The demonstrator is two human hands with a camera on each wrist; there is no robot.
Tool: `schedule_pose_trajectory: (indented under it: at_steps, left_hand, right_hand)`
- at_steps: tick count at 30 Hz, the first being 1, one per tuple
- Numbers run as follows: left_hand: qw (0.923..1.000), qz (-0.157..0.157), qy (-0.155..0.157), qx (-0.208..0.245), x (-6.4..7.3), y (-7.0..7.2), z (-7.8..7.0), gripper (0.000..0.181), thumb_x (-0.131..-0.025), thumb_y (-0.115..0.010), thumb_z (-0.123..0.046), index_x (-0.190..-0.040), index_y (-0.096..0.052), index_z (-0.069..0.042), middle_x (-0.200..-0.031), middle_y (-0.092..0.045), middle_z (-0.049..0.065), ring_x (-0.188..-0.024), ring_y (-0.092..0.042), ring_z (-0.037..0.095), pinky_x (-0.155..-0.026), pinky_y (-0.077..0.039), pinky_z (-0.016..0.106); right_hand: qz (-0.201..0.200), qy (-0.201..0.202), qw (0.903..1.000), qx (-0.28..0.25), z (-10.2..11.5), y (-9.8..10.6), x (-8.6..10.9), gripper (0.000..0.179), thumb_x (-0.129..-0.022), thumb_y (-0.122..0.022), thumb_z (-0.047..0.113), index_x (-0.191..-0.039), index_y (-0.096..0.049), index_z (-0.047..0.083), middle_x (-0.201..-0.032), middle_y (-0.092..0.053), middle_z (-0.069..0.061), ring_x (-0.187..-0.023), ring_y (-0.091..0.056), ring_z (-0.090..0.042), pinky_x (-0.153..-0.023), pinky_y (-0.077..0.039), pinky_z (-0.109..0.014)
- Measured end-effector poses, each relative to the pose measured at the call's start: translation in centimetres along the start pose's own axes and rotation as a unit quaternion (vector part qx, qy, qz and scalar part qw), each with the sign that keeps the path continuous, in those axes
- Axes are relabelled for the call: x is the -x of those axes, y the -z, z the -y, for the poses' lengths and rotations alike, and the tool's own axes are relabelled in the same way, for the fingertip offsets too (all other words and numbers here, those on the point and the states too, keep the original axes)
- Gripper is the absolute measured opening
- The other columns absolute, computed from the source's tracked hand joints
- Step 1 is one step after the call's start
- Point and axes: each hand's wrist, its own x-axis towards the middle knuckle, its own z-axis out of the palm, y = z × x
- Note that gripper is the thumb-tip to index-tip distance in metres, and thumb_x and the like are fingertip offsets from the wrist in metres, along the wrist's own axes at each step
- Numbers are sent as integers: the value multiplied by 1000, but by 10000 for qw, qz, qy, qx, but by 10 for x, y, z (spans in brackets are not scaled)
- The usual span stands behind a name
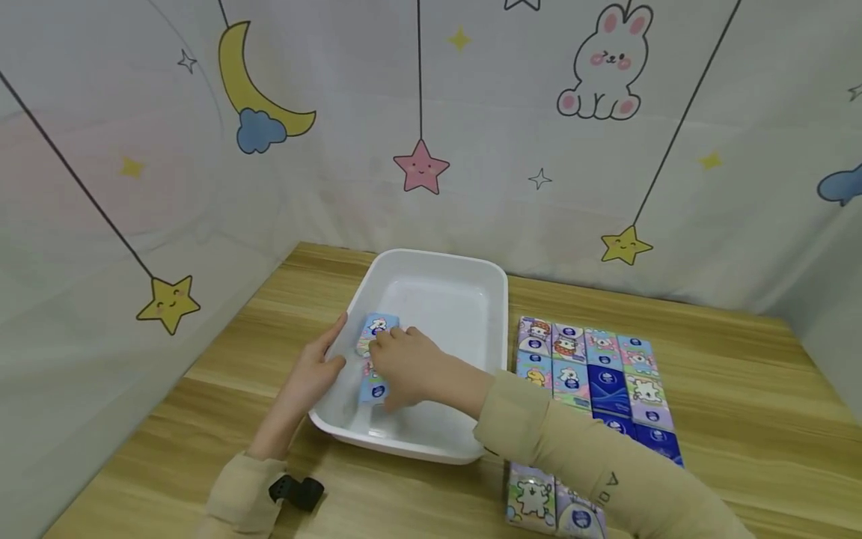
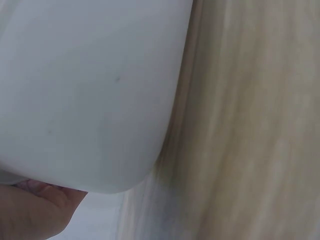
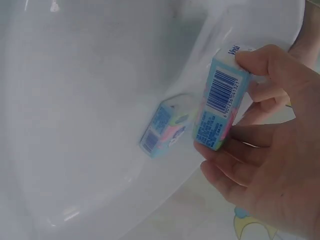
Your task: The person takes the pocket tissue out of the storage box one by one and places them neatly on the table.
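Observation:
My right hand (image 1: 411,367) is inside the white plastic tray (image 1: 434,449), pinching a small pocket tissue pack (image 3: 220,95) between thumb and fingertips. The pack is tilted, its barcode side towards the right wrist view. Just beyond it, another light-blue tissue pack (image 3: 167,127) lies on the tray floor against the left wall; in the head view this farther pack (image 1: 379,323) is partly covered by my fingers. My left hand (image 1: 316,367) grips the tray's left rim, thumb towards the inside. The left wrist view has mostly the tray's outer wall, with part of that hand low at the left.
Right of the tray, several tissue packs (image 1: 571,380) lie in rows on the wooden table (image 1: 734,389), some cartoon-printed, some dark blue (image 1: 609,389). My right sleeve (image 1: 572,449) hides part of them. A patterned curtain (image 1: 512,202) hangs behind the table.

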Motion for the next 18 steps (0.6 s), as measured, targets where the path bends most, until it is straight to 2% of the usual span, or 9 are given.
schedule_pose_trajectory:
  at_steps: [4, 9, 18]
  left_hand:
    - [10000, 27, 58, -1, -1, 0, 1, 70, -87, -42, 3, -153, -22, -12, -160, -18, 13, -144, -26, 39, -109, -39, 53]
    - [9999, 80, 98, -30, -2, 0, 0, 71, -87, -40, 4, -153, -20, -11, -160, -16, 14, -146, -21, 39, -116, -26, 55]
    - [9999, 45, 144, -80, -2, 0, 0, 70, -87, -40, 3, -153, -20, -11, -160, -17, 13, -146, -22, 37, -116, -26, 54]
  right_hand:
    - [-167, -13, 9999, -14, -7, 2, 14, 80, -74, -72, 49, -137, -49, 4, -130, -57, -6, -110, -55, -19, -92, -51, -33]
    - [-327, -63, 9989, -332, -17, 3, 31, 82, -74, -73, 46, -138, -47, 4, -132, -57, -8, -110, -56, -21, -92, -51, -33]
    - [-651, -245, 9922, -1034, -31, 8, 71, 83, -75, -73, 43, -142, -43, 5, -133, -55, -9, -117, -52, -23, -101, -48, -39]
